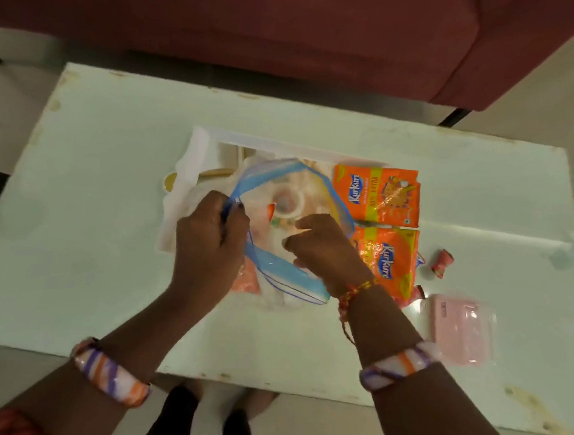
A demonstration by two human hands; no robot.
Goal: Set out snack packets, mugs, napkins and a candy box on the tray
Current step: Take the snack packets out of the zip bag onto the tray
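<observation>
Hiding tray (204,149): zip bag (284,272), hands (209,231).

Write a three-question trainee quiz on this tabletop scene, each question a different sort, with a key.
1. True or false: the left hand pinches the blue rim of the zip bag.
2. How many orange snack packets lie to the right of the bag? A) one B) two C) four
3. Fill in: the pink box lies on the table near the person's ____ forearm.

Key: 1 true; 2 B; 3 right.
</observation>
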